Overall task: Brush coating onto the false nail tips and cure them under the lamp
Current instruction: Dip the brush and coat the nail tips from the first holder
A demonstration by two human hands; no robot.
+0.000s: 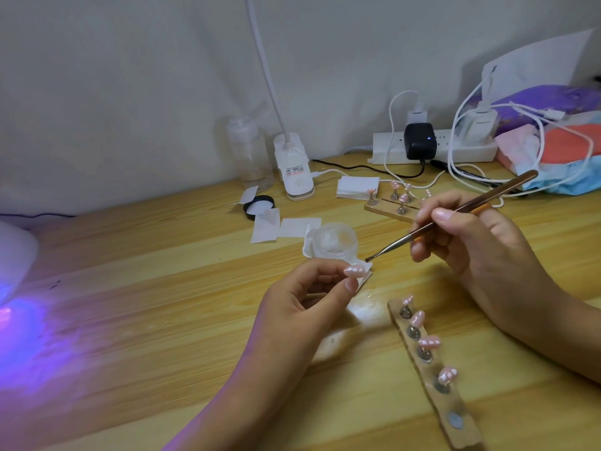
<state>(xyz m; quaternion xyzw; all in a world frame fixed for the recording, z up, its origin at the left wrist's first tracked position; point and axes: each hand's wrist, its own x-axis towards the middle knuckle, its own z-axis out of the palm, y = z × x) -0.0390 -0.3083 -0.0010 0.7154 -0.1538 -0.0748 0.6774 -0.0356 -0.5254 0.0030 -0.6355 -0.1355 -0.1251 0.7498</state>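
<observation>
Your left hand [305, 307] pinches one pink false nail tip [354, 271] between thumb and forefinger, a white scrap under it. Your right hand [481, 249] grips the brush [393, 244] pen-style, bristles just right of the held tip; contact cannot be told. The frosted gel jar [335, 240] sits just behind the left grip, close to the brush path, on white wipes [283, 227]. A wooden holder strip [465, 428] with four more tips [429, 341] lies on the worktop [162, 288] under your right wrist. A second holder [380, 209] is behind the right grip. The curing lamp [13, 255] glows violet well left of the left grip. Black lid [259, 208], clip lamp [294, 170] and power strip [435, 148] are further back.
</observation>
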